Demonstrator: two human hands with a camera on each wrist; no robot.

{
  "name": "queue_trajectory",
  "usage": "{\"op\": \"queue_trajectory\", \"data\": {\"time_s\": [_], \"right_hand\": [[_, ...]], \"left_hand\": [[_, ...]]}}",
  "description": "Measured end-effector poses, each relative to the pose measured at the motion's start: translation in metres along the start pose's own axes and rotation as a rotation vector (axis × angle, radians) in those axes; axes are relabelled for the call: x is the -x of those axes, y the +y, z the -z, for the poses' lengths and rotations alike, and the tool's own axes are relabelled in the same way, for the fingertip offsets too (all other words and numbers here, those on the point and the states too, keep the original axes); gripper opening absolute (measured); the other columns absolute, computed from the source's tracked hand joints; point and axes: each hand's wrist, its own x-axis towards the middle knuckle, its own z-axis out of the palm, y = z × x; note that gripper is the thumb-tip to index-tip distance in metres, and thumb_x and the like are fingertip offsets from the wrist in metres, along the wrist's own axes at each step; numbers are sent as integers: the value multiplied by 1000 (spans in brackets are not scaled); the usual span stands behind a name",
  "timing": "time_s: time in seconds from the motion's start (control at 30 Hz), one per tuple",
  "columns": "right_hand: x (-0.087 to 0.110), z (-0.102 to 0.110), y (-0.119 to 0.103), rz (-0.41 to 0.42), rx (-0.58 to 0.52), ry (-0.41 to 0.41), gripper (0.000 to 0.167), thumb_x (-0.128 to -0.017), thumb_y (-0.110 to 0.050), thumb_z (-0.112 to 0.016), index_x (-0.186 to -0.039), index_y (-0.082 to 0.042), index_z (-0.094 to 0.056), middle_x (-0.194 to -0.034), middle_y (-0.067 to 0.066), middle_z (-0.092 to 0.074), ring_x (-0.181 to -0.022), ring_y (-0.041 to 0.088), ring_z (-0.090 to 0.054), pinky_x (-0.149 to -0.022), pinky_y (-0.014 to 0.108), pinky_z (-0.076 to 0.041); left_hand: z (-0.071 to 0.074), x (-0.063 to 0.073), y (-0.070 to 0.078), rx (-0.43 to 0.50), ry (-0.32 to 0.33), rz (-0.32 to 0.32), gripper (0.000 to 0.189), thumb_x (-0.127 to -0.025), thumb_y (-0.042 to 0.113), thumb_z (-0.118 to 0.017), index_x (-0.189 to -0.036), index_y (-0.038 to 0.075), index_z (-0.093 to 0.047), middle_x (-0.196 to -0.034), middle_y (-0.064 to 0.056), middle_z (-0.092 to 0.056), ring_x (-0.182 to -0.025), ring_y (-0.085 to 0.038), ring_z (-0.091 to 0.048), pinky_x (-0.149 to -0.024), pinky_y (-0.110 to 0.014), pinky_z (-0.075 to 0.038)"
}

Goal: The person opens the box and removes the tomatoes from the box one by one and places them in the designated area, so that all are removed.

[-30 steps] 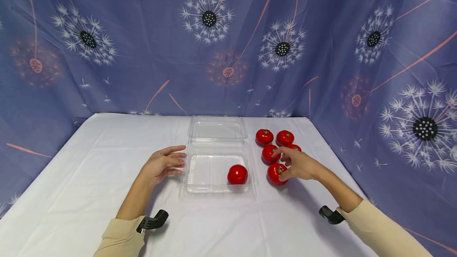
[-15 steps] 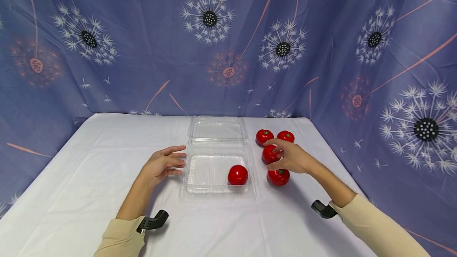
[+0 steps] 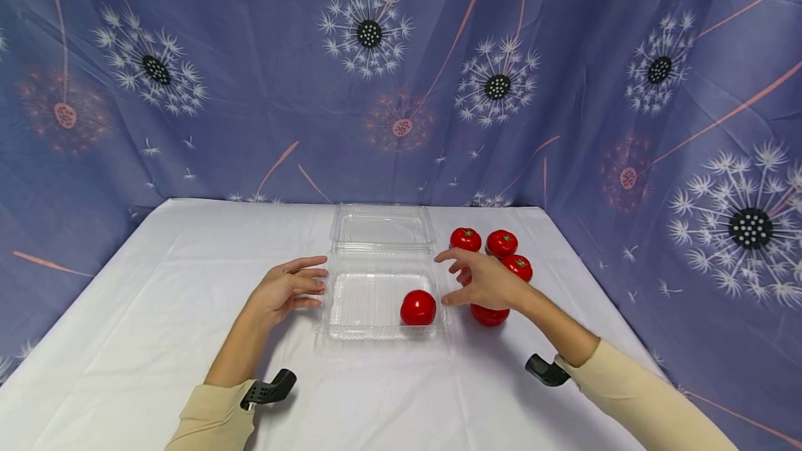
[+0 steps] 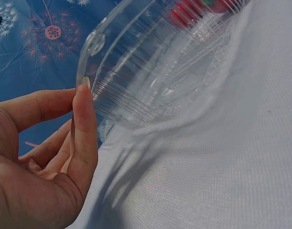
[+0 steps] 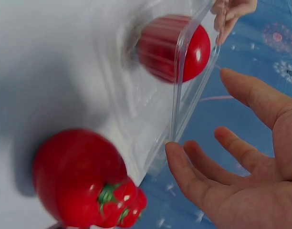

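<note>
A clear plastic clamshell box (image 3: pixel 366 298) lies opened out on the table, its lid (image 3: pixel 382 227) toward the back. One red tomato (image 3: pixel 418 307) sits inside at the front right. My left hand (image 3: pixel 289 289) is at the box's left side; in the left wrist view, thumb and fingers (image 4: pixel 84 114) pinch the rim. My right hand (image 3: pixel 485 280) is at the right rim, fingers spread and holding nothing; in the right wrist view a fingertip (image 5: pixel 172 149) is at the rim, and I cannot tell if it touches. Beneath that hand, a front tomato (image 3: pixel 490 317) is partly covered.
Several more tomatoes stand right of the box, among them one at the back (image 3: pixel 466 239), another beside it (image 3: pixel 502 243) and one further right (image 3: pixel 517 267). A white cloth (image 3: pixel 376 395) covers the table. A blue patterned curtain (image 3: pixel 282 89) hangs behind and at the sides.
My right hand has moved left from over the tomatoes to the box's right rim. The left hand, box and tomatoes have stayed in place.
</note>
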Motion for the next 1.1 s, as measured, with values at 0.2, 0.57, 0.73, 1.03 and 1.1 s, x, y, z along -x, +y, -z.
{"op": "queue_trajectory", "data": {"time_s": [0.2, 0.57, 0.73, 1.03, 1.1], "right_hand": [[-4, -10, -12, 12, -32, -12, 62, -80, -29, -86, -137, -24, -59, -124, 8, -66, -108, 27, -65, -84, 35, -59], [-11, -23, -25, 27, -31, -31, 60, -80, -34, -86, -134, -26, -60, -123, 10, -67, -110, 32, -65, -85, 35, -58], [-14, -29, -28, 39, -9, -51, 59, -82, -34, -84, -135, -24, -60, -125, 13, -67, -111, 30, -64, -83, 35, -57], [-19, -38, -28, 37, 51, -96, 58, -82, -39, -82, -135, -26, -61, -121, 9, -68, -108, 26, -62, -83, 34, -54], [-20, -38, -28, 25, 59, -107, 59, -82, -40, -82, -135, -27, -61, -120, 7, -68, -107, 24, -62, -82, 34, -54]], "left_hand": [[1, 0, 0, -6, 0, -4, 69, -87, -9, -64, -151, -4, -41, -114, -4, -70, -82, -16, -71, -68, -29, -63], [1, 0, 0, -7, -1, 1, 69, -87, -9, -64, -151, -4, -41, -115, -4, -70, -81, -15, -72, -67, -29, -62], [0, 1, 0, -20, 3, -4, 68, -87, -9, -63, -151, -4, -41, -116, -5, -69, -81, -15, -71, -67, -29, -62], [-1, 2, 1, -23, 5, 0, 67, -88, -8, -64, -151, -3, -41, -115, -4, -69, -83, -15, -71, -68, -29, -62], [-1, 2, 1, -21, 3, -1, 68, -88, -8, -64, -152, -3, -41, -115, -4, -69, -83, -15, -71, -68, -29, -62]]}}
